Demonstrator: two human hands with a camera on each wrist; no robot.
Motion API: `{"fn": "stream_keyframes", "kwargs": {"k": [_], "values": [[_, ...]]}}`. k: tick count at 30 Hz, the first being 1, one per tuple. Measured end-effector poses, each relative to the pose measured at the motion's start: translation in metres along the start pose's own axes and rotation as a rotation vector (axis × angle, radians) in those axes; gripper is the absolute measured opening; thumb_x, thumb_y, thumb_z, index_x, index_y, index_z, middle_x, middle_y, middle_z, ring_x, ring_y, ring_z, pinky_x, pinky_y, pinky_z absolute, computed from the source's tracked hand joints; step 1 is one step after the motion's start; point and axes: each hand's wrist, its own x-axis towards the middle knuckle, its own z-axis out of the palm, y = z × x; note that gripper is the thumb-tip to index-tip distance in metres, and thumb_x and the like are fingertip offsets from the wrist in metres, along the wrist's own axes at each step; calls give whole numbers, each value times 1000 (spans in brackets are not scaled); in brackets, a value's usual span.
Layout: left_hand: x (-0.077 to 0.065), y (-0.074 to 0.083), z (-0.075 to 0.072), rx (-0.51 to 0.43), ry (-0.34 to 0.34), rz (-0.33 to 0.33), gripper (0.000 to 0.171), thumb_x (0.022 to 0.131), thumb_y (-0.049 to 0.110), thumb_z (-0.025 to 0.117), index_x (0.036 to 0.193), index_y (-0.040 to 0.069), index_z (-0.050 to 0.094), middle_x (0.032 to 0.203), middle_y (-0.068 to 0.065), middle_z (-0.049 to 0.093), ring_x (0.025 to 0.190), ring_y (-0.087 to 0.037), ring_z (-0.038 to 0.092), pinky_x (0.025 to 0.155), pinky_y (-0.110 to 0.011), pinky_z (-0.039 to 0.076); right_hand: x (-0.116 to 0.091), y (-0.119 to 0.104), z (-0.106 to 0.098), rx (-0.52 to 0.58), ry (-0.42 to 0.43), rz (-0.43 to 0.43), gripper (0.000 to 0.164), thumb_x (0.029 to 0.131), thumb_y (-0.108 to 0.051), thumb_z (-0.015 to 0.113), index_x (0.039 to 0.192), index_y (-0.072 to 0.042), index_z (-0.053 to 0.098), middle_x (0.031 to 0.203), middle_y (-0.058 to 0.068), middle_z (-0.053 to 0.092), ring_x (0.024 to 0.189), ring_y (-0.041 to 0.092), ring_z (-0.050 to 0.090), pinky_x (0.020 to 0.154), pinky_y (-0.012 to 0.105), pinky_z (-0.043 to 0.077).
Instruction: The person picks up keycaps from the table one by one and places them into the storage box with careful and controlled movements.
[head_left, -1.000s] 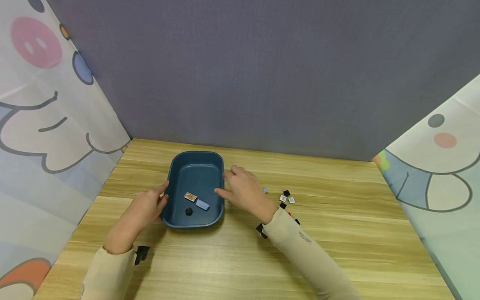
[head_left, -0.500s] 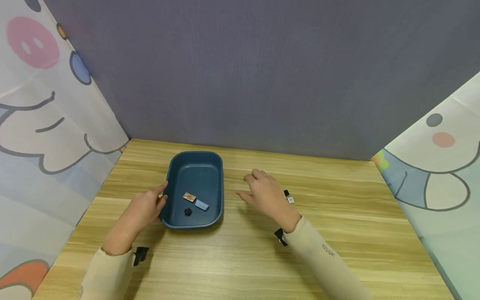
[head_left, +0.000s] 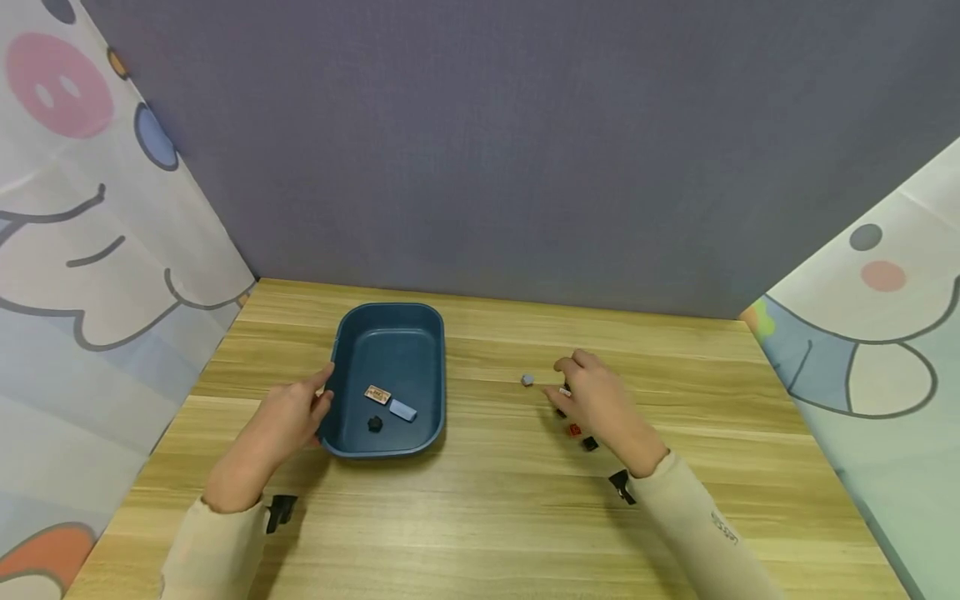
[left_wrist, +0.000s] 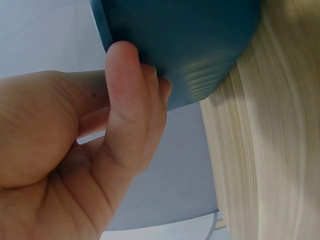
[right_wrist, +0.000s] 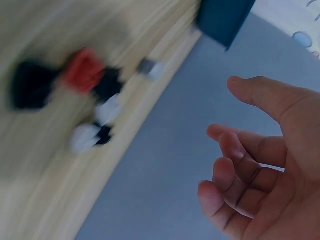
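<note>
A dark blue plastic tray (head_left: 390, 350) stands left of the middle of the table in the head view. My left hand (head_left: 288, 417) holds its left wall, fingertips against the outside near the rim in the left wrist view. Inside lie a tan printed piece (head_left: 378, 394), a light blue oblong piece (head_left: 402, 410) and a small black piece (head_left: 375, 424). My right hand (head_left: 600, 408) hovers with loosely bent, parted fingers over small keycap-like pieces, holding nothing. Among these are a red piece (right_wrist: 84, 71), a black piece (right_wrist: 32, 84), a white piece (right_wrist: 84, 138) and a grey one (head_left: 527, 380).
The wooden table (head_left: 480, 517) ends at a grey-blue panel (head_left: 480, 150) behind. Cartoon-printed sheets (head_left: 885, 333) flank both sides. Black straps (head_left: 281, 512) show at the wrists, beside the cream sleeves (head_left: 217, 546).
My right hand has left the tray's right side and moved right to the small pieces, uncovering the grey one. My left hand has stayed at the tray, whose contents look the same.
</note>
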Motion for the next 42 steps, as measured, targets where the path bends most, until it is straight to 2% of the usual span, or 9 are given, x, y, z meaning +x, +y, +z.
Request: {"fn": "stream_keyframes", "kwargs": {"k": [6,9,19,30,42], "values": [[-1,2,-1,4,3,3,49,94,6,51,138,-7,34,75,-12,63,40,-11,55,42,-24,44,-18,23,3,8,-68,117,37,82,-32,71,101,0,66,84,5,53,60,11,48,50,27,44],[-1,3,-1,8,-4,-2,50,94,6,51,139,-7,33,74,-11,63,40,-11,56,43,-25,45,-24,32,6,14,-97,147,36,83,-31,70,100,0,66,85,6,54,58,10,47,51,29,45],[-1,2,-1,5,-7,-1,50,94,7,50,139,-7,33,69,-7,62,40,-11,55,43,-25,44,-37,54,22,30,-168,141,24,79,-16,73,98,-2,66,84,4,55,68,14,53,55,29,48],[0,3,-1,-6,-5,3,50,94,6,50,139,-7,33,72,-11,63,40,-12,56,41,-25,44,-35,58,31,66,-198,148,20,80,-7,67,100,-6,66,80,-1,52,68,13,51,57,29,46],[0,2,-2,-5,-7,2,49,94,6,50,138,-8,33,72,-12,63,40,-12,56,42,-25,44,-35,58,33,67,-182,144,16,80,-5,68,96,-5,66,78,-1,52,67,12,50,56,29,45]]}}
